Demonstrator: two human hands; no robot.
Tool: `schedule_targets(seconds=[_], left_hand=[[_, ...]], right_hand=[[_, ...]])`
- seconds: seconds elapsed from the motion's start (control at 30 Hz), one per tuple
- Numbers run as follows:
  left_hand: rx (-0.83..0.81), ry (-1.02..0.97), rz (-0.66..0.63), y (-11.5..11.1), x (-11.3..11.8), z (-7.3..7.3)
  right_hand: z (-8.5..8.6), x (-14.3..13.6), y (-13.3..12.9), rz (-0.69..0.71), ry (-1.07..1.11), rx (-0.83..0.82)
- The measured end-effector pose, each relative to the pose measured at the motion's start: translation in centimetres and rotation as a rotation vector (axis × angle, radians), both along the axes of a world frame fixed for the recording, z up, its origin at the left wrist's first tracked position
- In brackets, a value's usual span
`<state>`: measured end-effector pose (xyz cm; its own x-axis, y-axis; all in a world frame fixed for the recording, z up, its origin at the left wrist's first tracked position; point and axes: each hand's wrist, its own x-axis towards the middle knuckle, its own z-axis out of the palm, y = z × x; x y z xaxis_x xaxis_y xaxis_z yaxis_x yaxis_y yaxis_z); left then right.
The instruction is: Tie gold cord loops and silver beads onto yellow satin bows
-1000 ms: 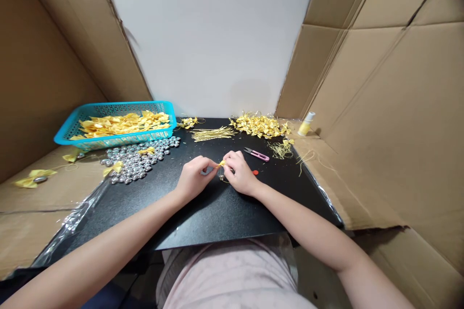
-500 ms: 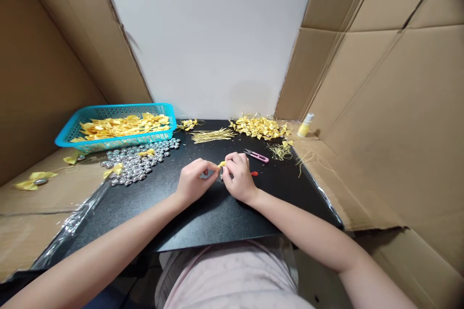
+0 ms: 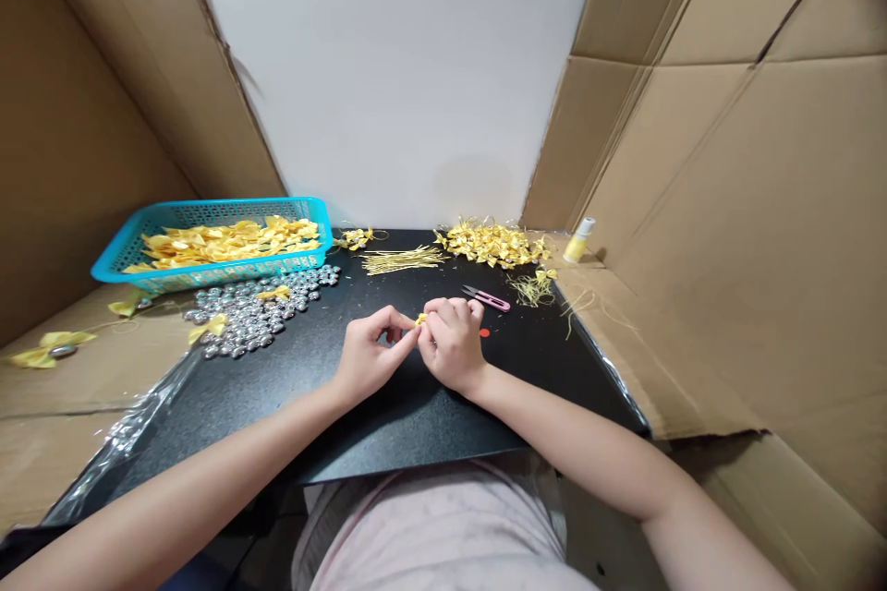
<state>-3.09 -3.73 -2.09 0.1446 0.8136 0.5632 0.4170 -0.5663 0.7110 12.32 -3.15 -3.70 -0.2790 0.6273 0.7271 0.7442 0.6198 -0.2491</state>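
Over the middle of the black table, my left hand (image 3: 374, 346) pinches one side of a small yellow ribbon bow (image 3: 420, 319) between thumb and forefinger. My right hand (image 3: 454, 342) is closed on the other side of the bow, its fingers curled over and hiding most of it. Just past my right hand lie pink-handled thread snips (image 3: 489, 299) and a flat red disc (image 3: 483, 332). Beyond the hands is a bundle of cut gold cords (image 3: 402, 259).
A blue basket (image 3: 103, 270) of yellow bows stands at left, silver beads (image 3: 242, 323) before it. A heap of gold-tied bows (image 3: 489, 243) lies at the back, thread scraps (image 3: 532, 290) right of it. A yellow thread spool (image 3: 579, 240) stands on cardboard (image 3: 748, 249), which walls both sides.
My right hand has rolled over the bow, its fingers now covering more of it. My left hand keeps its pinch. The whole view has shifted slightly.
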Motion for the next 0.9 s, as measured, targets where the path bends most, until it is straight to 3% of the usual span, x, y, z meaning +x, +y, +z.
schedule_targets(seconds=[0.3,0.6,0.9], left_hand=[[0.053,0.026,-0.035,-0.3,0.0,0.5],[0.145,0.015,0.069,-0.1,-0.1,0.1],[0.021,-0.015,0.071,0.1,0.0,0.1]], right_hand=[[0.3,0.3,-0.1,-0.024,-0.006,0.070],[1.4,1.1,-0.4,-0.040,0.022,0.034],[1.4,1.0,0.0,0.010,-0.053,0.226]])
